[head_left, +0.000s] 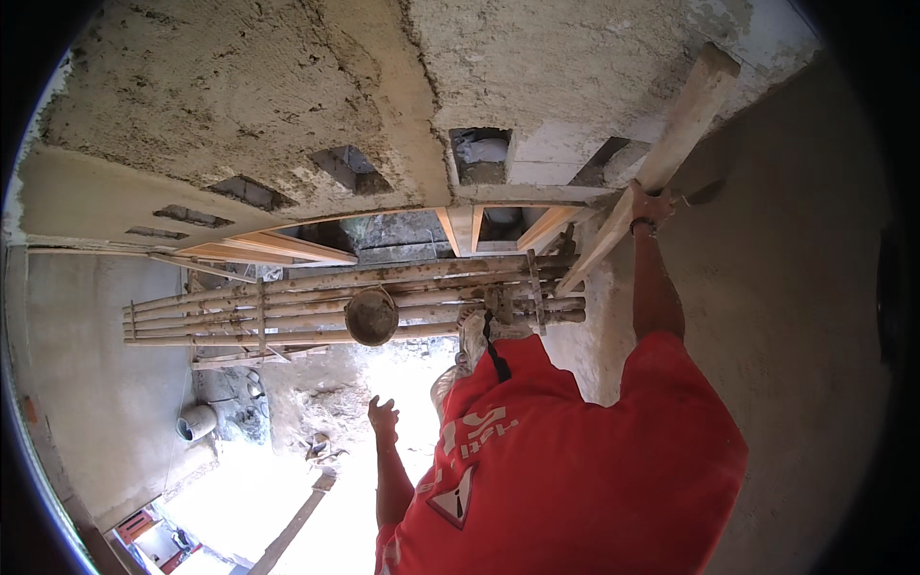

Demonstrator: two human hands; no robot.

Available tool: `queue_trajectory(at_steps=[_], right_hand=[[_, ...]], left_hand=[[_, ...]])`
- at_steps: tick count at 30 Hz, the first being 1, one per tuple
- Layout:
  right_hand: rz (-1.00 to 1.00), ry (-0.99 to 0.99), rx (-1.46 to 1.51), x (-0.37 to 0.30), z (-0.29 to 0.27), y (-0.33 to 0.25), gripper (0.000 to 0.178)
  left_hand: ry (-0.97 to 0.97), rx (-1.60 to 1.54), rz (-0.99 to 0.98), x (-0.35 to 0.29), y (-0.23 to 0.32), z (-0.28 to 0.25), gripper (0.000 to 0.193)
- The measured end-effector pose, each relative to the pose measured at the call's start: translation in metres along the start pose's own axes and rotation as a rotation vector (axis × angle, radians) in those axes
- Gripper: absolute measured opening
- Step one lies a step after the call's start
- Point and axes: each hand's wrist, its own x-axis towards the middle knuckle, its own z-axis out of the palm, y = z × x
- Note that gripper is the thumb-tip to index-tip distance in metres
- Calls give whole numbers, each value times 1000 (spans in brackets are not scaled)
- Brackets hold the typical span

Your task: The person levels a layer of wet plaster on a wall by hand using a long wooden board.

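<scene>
Plank (672,146) clamped by right fingers (652,203); left fingers (377,408) apart; bucket (372,318) on bamboo poles (429,314), contents unclear.

Two hands (383,418) (654,206), one held board (685,125), two buckets (372,318) (198,423) (one tipped)

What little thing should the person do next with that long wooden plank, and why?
Probably raise the left hand to the lower part of the wooden plank. Only the right hand grips it, partway along, while the left looks empty and is well away from it. A second hold might keep the long plank steadier.
</scene>
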Motion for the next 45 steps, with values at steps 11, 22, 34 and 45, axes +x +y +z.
queue_trajectory(at_steps=[11, 22, 34, 45], right_hand=[[100, 68, -92, -6, 30, -27, 91], [-2, -21, 6, -10, 14, -19, 85], [-137, -50, 122, -106, -8, 64, 45], [-521, -1354, -328, -190, -28, 207, 42]], left_hand=[[59, -101, -141, -22, -84, -11, 60], [-37, -93, -136, 11, -35, 0, 58], [-11, -112, -114, 15, -10, 12, 58], [45, -316, -125, 14, -83, 15, 51]])
